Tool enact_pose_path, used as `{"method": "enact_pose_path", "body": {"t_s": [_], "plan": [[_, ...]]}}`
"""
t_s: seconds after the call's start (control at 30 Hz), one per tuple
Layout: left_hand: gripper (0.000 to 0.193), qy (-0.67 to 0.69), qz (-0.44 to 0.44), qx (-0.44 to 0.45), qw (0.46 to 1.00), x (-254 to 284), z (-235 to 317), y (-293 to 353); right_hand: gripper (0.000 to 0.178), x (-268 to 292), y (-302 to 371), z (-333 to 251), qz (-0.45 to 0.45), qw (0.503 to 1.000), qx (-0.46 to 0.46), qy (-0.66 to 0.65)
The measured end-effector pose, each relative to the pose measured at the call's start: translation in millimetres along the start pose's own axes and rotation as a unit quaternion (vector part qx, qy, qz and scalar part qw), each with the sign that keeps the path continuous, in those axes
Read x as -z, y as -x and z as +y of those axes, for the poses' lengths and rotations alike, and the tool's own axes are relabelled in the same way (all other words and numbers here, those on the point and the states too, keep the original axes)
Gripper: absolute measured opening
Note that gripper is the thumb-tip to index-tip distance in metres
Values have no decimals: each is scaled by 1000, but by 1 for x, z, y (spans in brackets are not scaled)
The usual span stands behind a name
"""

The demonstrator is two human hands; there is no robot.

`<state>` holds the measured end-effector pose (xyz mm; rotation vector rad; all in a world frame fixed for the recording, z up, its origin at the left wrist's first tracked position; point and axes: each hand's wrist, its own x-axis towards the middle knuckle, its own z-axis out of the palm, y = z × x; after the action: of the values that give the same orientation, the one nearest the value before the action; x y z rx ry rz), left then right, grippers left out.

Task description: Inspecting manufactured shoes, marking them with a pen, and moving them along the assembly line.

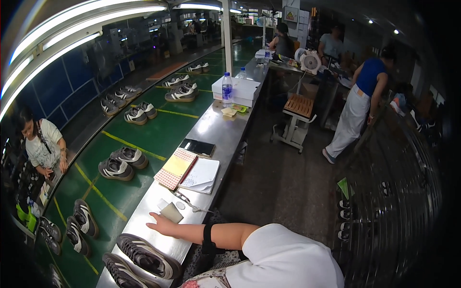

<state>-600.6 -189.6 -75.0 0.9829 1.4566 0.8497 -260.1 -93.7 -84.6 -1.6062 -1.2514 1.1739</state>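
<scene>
My left hand [161, 224] lies flat, palm down, on the bare metal counter [211, 127], fingers apart and holding nothing. The forearm reaches in from the lower right and wears a black band [207, 240] below a white sleeve. A small beige card [171, 212] lies just beyond the fingers, touching or nearly touching the hand. A pair of dark sneakers with white stripes [144, 257] sits on the counter right in front of the hand. My right hand is not in view.
Further along the counter lie an open notebook [188, 173], a black tablet [197, 147], a water bottle [227, 89] and a white box [238, 91]. A green conveyor [158, 134] on the left carries several sneaker pairs. A person [43, 149] works across it; others stand right.
</scene>
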Motion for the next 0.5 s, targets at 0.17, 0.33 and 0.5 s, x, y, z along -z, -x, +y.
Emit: {"method": "enact_pose_path", "body": {"t_s": [0.17,0.33,0.5], "plan": [[41,3,13,-46,999,-23,2,21,94,-39,33,-6,-300,945,91,97],[59,252,46,-53,965,-42,12,15,64,-37,42,-11,-199,975,32,-93],[61,436,-29,-44,898,-45,-4,23,51,-31,58,-9,-246,858,-118,-435]]}}
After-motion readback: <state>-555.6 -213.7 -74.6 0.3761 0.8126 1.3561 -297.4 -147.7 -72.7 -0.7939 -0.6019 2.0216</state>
